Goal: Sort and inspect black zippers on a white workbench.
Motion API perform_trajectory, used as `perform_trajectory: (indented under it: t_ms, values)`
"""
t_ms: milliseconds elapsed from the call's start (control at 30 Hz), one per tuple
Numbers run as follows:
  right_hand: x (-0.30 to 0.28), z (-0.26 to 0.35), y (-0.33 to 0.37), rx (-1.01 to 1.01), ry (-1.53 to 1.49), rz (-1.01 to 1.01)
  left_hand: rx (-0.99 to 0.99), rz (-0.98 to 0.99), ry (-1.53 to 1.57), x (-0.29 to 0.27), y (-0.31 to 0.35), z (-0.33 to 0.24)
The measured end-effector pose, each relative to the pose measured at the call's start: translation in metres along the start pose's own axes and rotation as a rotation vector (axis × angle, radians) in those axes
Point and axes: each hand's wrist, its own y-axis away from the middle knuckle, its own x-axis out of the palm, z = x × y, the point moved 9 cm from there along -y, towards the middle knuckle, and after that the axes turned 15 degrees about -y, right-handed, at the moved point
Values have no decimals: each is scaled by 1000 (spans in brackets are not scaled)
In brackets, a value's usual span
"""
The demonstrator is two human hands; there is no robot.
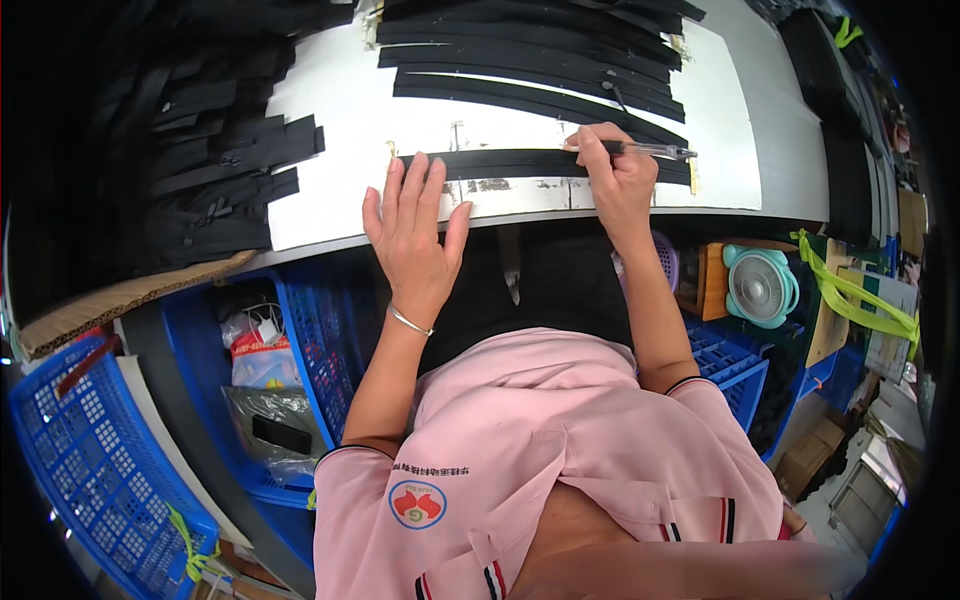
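A black zipper strip (515, 163) lies crosswise on the white board (335, 185) near the table's front edge. My left hand (415, 225) rests flat with fingers stretched out, its fingertips touching the strip's left end. Farther right, my right hand (622, 185) is closed around a clear-barrelled pen (662, 151) with a dark grip. The pen lies almost level, its tip pointing left at the strip's upper edge. Dark marks and short lines show on the board above and below the strip.
More black strips (530, 70) lie across the board's far part, and a dark pile of them (215, 165) covers the left side. Below the table edge are a blue crate (315, 350) holding bags and a phone (281, 434), and a turquoise fan (760, 286) at right.
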Motion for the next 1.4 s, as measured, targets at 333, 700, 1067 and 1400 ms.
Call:
perform_trajectory:
  t_ms: [333, 700, 1067, 1400]
  values:
    - [-7, -22, -3, 91, -37, 7, 4, 42, 19, 3, -3, 1]
    - [-7, -19, 3, 34, 42, 15, 97, 21, 468, 1, -39, -79]
    - [-9, -19, -3, 102, -70, 4, 71, -61, 394, 19, -56, -86]
    - [-7, -18, 0, 1, 4, 42, 63, -55, 377, 21, -53, -86]
